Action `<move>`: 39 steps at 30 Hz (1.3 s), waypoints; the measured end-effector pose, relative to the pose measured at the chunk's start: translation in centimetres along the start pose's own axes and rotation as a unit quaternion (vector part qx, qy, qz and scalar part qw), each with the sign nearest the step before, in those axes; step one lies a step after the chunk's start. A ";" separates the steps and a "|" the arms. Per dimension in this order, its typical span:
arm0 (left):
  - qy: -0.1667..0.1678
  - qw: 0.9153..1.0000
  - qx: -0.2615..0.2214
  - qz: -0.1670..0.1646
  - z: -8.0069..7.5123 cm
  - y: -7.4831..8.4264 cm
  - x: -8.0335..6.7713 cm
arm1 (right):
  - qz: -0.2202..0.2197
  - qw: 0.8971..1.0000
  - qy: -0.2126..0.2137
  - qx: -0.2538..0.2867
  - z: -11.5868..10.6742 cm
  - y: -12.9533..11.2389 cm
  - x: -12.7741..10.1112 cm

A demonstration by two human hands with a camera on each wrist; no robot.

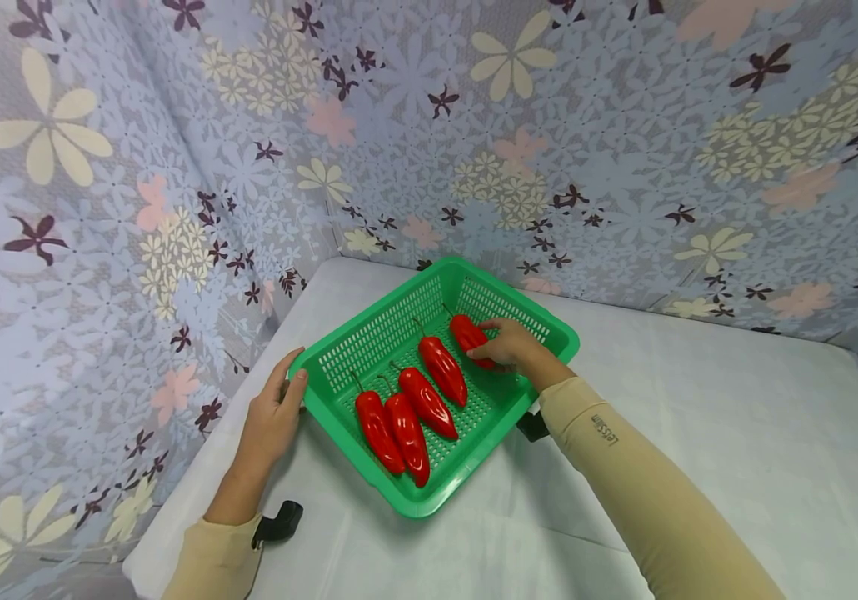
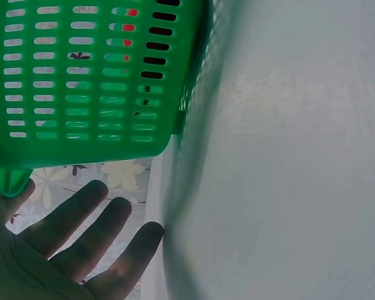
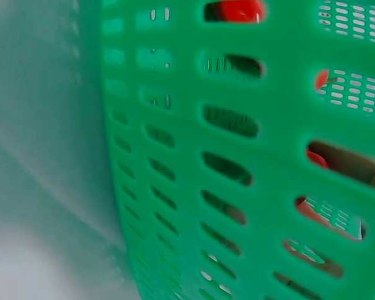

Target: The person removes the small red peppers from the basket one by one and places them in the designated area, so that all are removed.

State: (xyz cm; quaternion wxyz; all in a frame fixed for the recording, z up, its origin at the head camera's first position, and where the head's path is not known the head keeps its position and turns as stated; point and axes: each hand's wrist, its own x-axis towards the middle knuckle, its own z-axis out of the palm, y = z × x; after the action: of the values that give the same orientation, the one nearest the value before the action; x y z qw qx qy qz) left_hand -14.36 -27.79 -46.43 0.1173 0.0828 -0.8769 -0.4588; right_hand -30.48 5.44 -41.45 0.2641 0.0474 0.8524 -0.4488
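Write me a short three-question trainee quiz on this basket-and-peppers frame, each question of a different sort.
1. Count: how many red peppers lie in the green basket?
2. True or false: the left hand is inside the basket, holding a pepper.
3. Multiple choice: the right hand is on A) the pepper farthest from the person, B) the pepper nearest the person, C) the white table.

Key:
1. Five, lying roughly side by side in a row.
2. False: it rests outside, its thumb against the basket's left corner rim, fingers straight.
3. A: its fingers curl onto the far pepper at the back of the basket.
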 end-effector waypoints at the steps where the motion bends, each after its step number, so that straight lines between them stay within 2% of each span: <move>1: -0.002 1.000 0.000 -0.001 0.0 0.0 0.0 | 0.000 1.000 0.001 0.002 0.0 0.0 0.0; 10: -0.016 1.000 -0.001 -0.012 -0.1 0.3 -0.1 | -0.010 1.000 -0.007 0.016 -0.8 -0.2 -0.8; 18: -0.024 1.000 -0.006 -0.019 -0.2 0.7 -0.1 | -0.019 1.000 0.006 0.018 -1.5 -0.4 -1.4; 29: -0.030 0.999 -0.001 -0.027 -0.4 1.0 -0.1 | -0.049 0.997 0.019 0.060 -2.2 -1.2 -2.0; 39: -0.036 0.999 0.004 -0.034 -0.6 1.5 -0.1 | -0.061 0.996 0.028 0.064 -3.3 -1.7 -2.6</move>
State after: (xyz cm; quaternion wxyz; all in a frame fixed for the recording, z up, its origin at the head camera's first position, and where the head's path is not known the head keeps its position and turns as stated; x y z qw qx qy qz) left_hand -14.17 -27.34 -44.89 0.0697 0.0967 -0.8791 -0.4614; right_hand -30.13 7.48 -37.40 0.2086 0.0248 0.8303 -0.5162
